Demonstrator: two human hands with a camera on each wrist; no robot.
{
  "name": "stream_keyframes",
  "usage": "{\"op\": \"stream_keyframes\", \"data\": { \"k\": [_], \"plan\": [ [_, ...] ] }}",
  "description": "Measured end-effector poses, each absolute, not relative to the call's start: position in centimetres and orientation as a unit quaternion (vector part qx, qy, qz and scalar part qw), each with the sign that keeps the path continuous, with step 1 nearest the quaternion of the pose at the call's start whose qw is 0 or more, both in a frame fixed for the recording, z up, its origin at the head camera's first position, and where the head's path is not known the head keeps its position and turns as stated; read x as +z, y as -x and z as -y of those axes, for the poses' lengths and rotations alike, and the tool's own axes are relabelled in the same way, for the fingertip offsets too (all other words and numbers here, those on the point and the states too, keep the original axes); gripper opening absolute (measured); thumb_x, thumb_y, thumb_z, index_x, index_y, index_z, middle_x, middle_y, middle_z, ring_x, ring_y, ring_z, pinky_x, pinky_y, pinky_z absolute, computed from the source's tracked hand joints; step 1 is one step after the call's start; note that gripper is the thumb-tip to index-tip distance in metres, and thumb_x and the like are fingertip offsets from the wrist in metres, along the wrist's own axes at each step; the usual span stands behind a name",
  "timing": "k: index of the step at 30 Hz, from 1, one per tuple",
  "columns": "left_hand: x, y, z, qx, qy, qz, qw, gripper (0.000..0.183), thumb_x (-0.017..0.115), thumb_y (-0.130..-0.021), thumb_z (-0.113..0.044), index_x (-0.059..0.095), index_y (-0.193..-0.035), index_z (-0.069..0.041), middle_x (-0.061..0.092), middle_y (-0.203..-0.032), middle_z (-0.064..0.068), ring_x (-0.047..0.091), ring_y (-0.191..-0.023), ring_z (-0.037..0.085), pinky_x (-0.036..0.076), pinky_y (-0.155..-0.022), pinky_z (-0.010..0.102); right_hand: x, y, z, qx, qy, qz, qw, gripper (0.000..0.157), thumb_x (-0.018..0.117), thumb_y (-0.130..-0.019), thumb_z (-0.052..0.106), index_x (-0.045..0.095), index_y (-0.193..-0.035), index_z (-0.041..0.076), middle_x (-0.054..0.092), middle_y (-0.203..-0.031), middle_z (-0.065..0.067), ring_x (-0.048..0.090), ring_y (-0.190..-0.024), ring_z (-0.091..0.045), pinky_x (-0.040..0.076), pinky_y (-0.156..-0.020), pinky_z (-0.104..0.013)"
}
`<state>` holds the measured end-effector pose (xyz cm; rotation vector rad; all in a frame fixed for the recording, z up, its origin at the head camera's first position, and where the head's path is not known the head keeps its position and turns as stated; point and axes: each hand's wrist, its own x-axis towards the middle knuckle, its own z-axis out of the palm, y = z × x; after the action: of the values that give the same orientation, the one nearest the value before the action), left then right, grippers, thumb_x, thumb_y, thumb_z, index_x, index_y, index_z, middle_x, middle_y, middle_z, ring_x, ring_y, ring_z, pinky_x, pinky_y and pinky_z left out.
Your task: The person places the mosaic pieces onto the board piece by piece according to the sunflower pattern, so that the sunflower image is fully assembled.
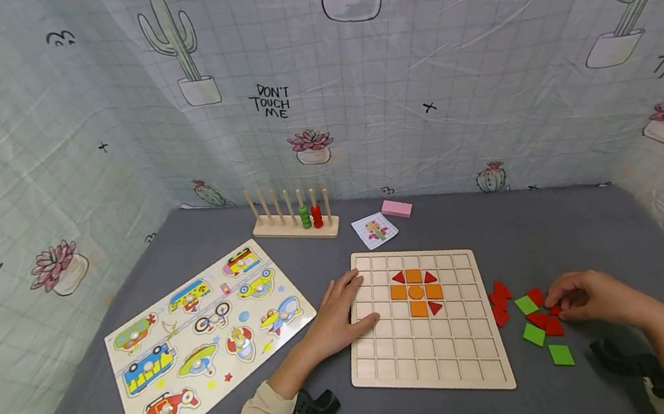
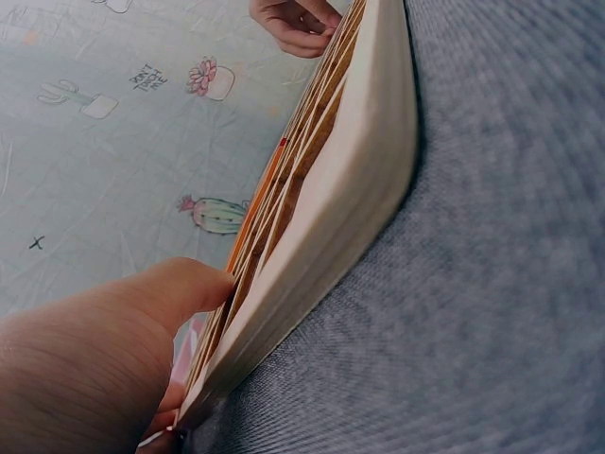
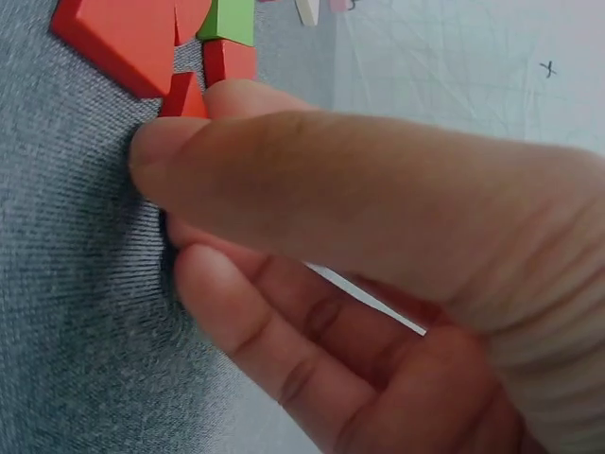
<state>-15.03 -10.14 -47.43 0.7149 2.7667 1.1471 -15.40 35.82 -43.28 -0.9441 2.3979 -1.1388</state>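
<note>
A wooden grid board [image 1: 427,355] lies on the grey table. Orange squares [image 1: 398,292], an orange circle [image 1: 416,292] and 3 red triangles [image 1: 435,307] sit in its cells. My left hand [image 1: 341,314] rests at the board's left edge, its thumb [image 2: 194,284] on the top face and fingers fairly straight. To the right of the board, my right hand [image 1: 592,298] pinches a small red piece [image 3: 184,97] between thumb and index finger, low at the table. Its exact shape is mostly hidden. Loose red pieces [image 1: 499,304] and green diamonds [image 1: 561,354] lie beside that hand.
A vehicle peg puzzle [image 1: 210,384] lies at the left. Behind the board stand a peg rack [image 1: 297,229] with green and red beads, a picture card [image 1: 375,230] and a pink block [image 1: 397,209]. A patterned cloth [image 1: 412,49] hangs around the table.
</note>
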Motion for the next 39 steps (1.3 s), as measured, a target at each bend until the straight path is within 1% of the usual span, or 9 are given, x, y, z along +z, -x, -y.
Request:
{"op": "stream_keyframes", "data": {
  "k": [4, 8, 14, 19, 24, 32, 39],
  "plan": [
    [-47.4, 15.0, 10.1, 0.379, -0.232, -0.895, 0.032, 0.071, 0.067, -0.090, -0.034, 0.039, -0.146, 0.000, 0.030, -0.156, 0.014, 0.024, -0.146, 0.032, 0.008, -0.120, 0.051, -43.4, 15.3, -35.9, -0.403, 0.333, -0.838, 0.158, 0.021, 0.071, -0.078, -0.014, 0.068, -0.097, -0.004, 0.063, -0.098, 0.017, 0.058, -0.075, -0.004, 0.052, -0.060, -0.021],
    [-47.5, 15.0, 10.0, 0.381, -0.231, -0.895, 0.033, 0.071, 0.067, -0.090, -0.034, 0.039, -0.146, 0.000, 0.030, -0.156, 0.014, 0.024, -0.146, 0.032, 0.008, -0.120, 0.051, -43.5, 15.4, -36.0, -0.401, 0.339, -0.837, 0.152, 0.022, 0.072, -0.078, -0.012, 0.069, -0.098, -0.002, 0.064, -0.098, 0.013, 0.058, -0.076, -0.004, 0.052, -0.060, -0.021],
    [-47.6, 15.0, 9.9, 0.382, -0.230, -0.895, 0.032, 0.071, 0.067, -0.090, -0.034, 0.040, -0.146, 0.000, 0.030, -0.156, 0.014, 0.023, -0.146, 0.032, 0.008, -0.120, 0.051, -43.8, 15.3, -36.0, -0.389, 0.351, -0.843, 0.123, 0.023, 0.071, -0.079, -0.013, 0.069, -0.096, 0.002, 0.065, -0.095, 0.005, 0.055, -0.068, -0.006, 0.047, -0.054, -0.023],
    [-47.6, 15.0, 10.0, 0.379, -0.234, -0.895, 0.032, 0.071, 0.066, -0.091, -0.035, 0.039, -0.147, 0.000, 0.030, -0.156, 0.014, 0.023, -0.146, 0.032, 0.008, -0.120, 0.051, -43.7, 15.1, -35.7, -0.371, 0.344, -0.856, 0.108, 0.021, 0.072, -0.079, -0.012, 0.068, -0.094, 0.002, 0.064, -0.092, 0.001, 0.054, -0.065, -0.006, 0.046, -0.052, -0.023],
    [-47.5, 15.0, 10.2, 0.375, -0.235, -0.897, 0.028, 0.072, 0.066, -0.091, -0.034, 0.039, -0.147, 0.001, 0.030, -0.156, 0.015, 0.025, -0.145, 0.031, 0.008, -0.121, 0.050, -43.4, 15.0, -35.2, -0.353, 0.333, -0.870, 0.084, 0.020, 0.073, -0.078, -0.010, 0.069, -0.093, 0.002, 0.063, -0.089, 0.000, 0.054, -0.066, -0.003, 0.047, -0.053, -0.022],
    [-47.6, 15.2, 10.1, 0.379, -0.237, -0.894, 0.025, 0.071, 0.066, -0.091, -0.035, 0.039, -0.146, 0.001, 0.030, -0.156, 0.014, 0.024, -0.145, 0.032, 0.009, -0.120, 0.051, -42.2, 14.8, -34.4, -0.342, 0.351, -0.871, 0.029, 0.026, 0.074, -0.076, -0.011, 0.069, -0.096, 0.004, 0.063, -0.090, 0.003, 0.057, -0.067, -0.002, 0.048, -0.054, -0.020],
    [-47.6, 15.2, 10.1, 0.370, -0.236, -0.898, 0.027, 0.072, 0.066, -0.091, -0.035, 0.039, -0.147, 0.000, 0.029, -0.157, 0.014, 0.022, -0.146, 0.031, 0.008, -0.121, 0.050, -41.6, 15.5, -32.6, -0.333, 0.389, -0.859, 0.013, 0.031, 0.075, -0.075, -0.011, 0.068, -0.099, 0.006, 0.064, -0.093, 0.002, 0.057, -0.072, -0.003, 0.048, -0.057, -0.019]
  ]
}}
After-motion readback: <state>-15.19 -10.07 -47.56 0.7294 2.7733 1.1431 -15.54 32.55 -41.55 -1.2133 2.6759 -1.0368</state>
